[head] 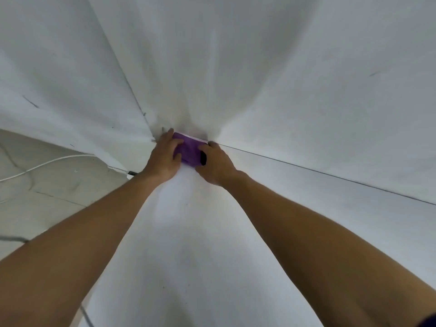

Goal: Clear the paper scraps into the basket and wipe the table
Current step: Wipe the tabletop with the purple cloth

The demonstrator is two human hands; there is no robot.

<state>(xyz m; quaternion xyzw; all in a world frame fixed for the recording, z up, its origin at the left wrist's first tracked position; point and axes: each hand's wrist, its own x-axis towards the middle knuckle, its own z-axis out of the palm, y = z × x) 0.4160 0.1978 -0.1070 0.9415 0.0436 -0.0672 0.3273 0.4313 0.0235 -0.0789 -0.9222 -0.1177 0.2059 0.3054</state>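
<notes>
Now my left hand (165, 156) and right hand (215, 165) both curl around the crumpled purple cloth (188, 151), pressing it onto the white table (188, 232) by the wall

White wall (259, 55) fills the far side | pale grey floor (47, 197) lies at left, faintly cracked | white cable (47, 162) curves across the floor | dark pencil-like marks streak the wall
</notes>
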